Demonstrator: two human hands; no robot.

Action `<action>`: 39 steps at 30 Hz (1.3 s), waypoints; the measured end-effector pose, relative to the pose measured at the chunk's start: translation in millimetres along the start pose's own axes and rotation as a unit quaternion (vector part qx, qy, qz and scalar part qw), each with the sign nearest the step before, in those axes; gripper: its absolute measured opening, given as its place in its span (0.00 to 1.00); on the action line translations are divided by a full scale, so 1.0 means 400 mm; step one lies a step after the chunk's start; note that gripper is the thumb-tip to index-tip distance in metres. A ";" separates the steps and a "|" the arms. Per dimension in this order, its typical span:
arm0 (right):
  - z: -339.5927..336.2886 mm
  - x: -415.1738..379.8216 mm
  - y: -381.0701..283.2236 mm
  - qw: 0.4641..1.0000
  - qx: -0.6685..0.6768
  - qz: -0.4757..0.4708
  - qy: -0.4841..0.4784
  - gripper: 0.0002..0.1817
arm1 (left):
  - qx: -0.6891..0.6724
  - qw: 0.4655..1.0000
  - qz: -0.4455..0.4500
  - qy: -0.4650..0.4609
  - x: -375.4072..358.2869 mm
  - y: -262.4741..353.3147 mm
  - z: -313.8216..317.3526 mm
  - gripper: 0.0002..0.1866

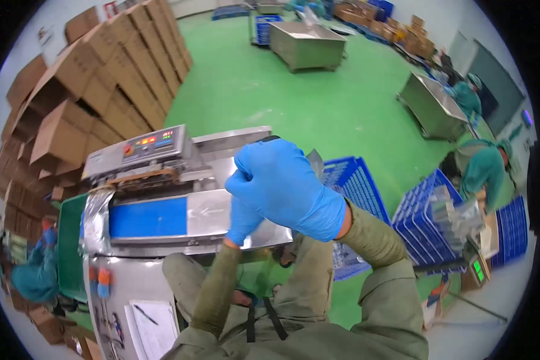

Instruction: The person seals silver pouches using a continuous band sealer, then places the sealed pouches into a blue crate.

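In blue gloves, my two hands meet in front of my chest, above the near edge of a steel conveyor machine (210, 216). My right hand (291, 192) is closed, fingers curled in, and overlaps my left hand (245, 219). The left fingers are mostly hidden behind it; I cannot tell what lies between the hands. A grey, sheet-like piece (315, 163) shows just beyond my right hand. To the left, the machine has a blue belt (150, 217) and a lit control panel (155, 144).
Stacked cartons (114, 66) rise at left, near a green bin (71, 249). Papers (153, 329) lie on a steel table (117, 273). At right are a blue crate (423, 219) holding clear bags and a scale display (478, 270). Co-workers in green bend near steel carts (432, 108).
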State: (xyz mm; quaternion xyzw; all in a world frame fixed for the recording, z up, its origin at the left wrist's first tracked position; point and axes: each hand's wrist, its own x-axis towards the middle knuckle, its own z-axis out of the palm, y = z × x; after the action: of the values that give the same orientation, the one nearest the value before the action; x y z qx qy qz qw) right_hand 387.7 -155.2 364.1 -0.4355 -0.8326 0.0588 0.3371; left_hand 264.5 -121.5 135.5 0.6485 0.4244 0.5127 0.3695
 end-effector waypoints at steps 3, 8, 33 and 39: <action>0.022 0.011 -0.025 0.964 0.213 -0.026 0.157 0.10 | 0.012 0.999 -0.045 -0.018 -0.017 -0.088 -0.270 0.37; 0.343 -0.050 0.138 0.965 0.231 0.062 0.110 0.15 | 0.077 0.991 -0.103 -0.019 -0.068 -0.218 -0.475 0.37; 0.442 -0.088 0.155 0.881 0.368 0.233 0.187 0.13 | 0.053 0.969 -0.018 0.242 0.009 0.068 -0.446 0.10; 0.681 -0.069 0.299 0.809 0.443 0.374 0.092 0.16 | 0.114 0.960 -0.215 0.142 0.046 -0.333 -0.520 0.19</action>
State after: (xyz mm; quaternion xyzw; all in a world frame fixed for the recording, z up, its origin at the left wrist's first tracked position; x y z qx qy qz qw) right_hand 313.5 -49.5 94.6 -0.5200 -0.4539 0.5025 0.5207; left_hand 40.1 -46.5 62.3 0.5002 0.6575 0.4564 0.3306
